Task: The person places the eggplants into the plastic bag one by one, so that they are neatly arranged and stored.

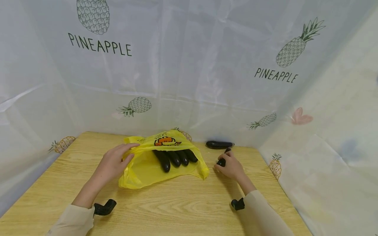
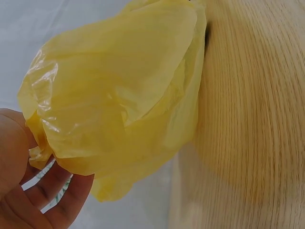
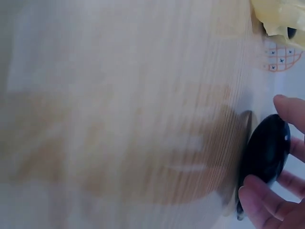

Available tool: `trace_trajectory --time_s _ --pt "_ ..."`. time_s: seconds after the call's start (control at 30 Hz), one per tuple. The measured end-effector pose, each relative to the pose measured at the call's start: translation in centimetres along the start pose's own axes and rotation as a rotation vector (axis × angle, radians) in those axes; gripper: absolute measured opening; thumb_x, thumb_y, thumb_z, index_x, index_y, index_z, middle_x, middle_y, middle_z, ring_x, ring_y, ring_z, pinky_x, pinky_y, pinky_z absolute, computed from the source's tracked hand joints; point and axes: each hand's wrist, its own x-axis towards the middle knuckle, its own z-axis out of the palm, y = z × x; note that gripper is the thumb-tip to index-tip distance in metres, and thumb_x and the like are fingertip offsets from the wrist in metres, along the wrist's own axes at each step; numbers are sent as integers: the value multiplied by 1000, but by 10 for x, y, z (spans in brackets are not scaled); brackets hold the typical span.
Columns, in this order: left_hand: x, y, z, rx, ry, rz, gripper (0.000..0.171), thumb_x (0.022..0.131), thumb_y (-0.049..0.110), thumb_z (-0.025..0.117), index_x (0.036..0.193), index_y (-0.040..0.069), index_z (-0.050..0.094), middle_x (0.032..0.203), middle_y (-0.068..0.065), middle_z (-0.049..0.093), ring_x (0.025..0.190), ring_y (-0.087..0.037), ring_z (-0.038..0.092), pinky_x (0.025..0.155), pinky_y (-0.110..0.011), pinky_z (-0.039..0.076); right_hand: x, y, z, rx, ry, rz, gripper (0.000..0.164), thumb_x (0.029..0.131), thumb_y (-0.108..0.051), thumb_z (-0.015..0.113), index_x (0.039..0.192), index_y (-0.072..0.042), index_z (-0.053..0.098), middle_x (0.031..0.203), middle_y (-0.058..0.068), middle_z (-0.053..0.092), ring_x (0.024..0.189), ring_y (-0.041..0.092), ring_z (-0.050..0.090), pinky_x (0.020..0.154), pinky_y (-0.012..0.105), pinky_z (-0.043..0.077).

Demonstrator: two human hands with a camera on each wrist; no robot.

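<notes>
A yellow plastic bag (image 1: 141,172) lies on its side with its mouth toward me, and several dark eggplants (image 1: 163,162) lie inside it. My left hand (image 1: 113,161) pinches the bag's left edge and holds the mouth up; in the left wrist view, the thin yellow plastic (image 2: 114,95) passes between thumb and fingers. To the right of the bag, my right hand (image 1: 231,167) grips another eggplant (image 3: 264,150), its thumb and fingers on either side of it. Part of that eggplant is hidden by the hand. One more eggplant (image 1: 218,144) lies behind it at the table's back edge.
The wooden table (image 1: 165,209) ends at a pale curtain (image 1: 192,65) printed with pineapples, which hangs behind and along the sides. A black strap mount (image 1: 105,207) sits at my left wrist, another (image 1: 237,204) at my right.
</notes>
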Motion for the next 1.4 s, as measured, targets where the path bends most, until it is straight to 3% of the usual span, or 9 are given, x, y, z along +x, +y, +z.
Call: trace_trajectory --time_s 0.2,0.37,0.57,0.83,1.2,1.4 --pt "0 -1 0 -8 -3 1 42 105 10 68 147 14 63 139 -17 68 106 -37 71 87 -59 58 -17 5 -4 5 18 0 22 99 -33 78 106 -13 72 135 24 52 87 32 67 72 50 56" --pt "1 -1 0 -5 -5 5 42 105 10 68 147 13 63 139 -17 68 105 -36 71 86 -59 58 -34 10 -10 22 32 -26 14 97 -20 80 105 -12 72 133 24 53 87 32 67 71 48 56" --pt "2 0 0 -7 -9 4 43 105 10 68 148 13 63 139 -17 68 107 -37 71 86 -58 58 -52 17 -19 52 50 -58 23 93 -7 81 113 -7 70 128 24 55 93 36 66 76 52 56" --pt "1 1 -1 -15 -30 -17 44 106 9 67 149 14 61 143 -17 66 122 -43 67 99 -65 54 -66 28 -25 62 67 -93 39 87 2 82 123 -3 68 121 20 60 101 38 64 82 53 58" --pt "0 0 -2 -24 -36 -16 44 106 9 66 149 14 61 145 -18 65 126 -45 64 101 -66 52 -73 34 -34 37 21 -68 53 87 -3 84 136 3 65 116 22 64 102 42 66 79 53 58" --pt "0 -1 -1 -24 -38 -22 44 106 9 66 149 15 61 145 -16 65 124 -44 65 100 -66 53 -73 38 -36 43 -30 -29 56 88 -7 85 139 1 65 110 17 68 98 37 67 74 48 57"
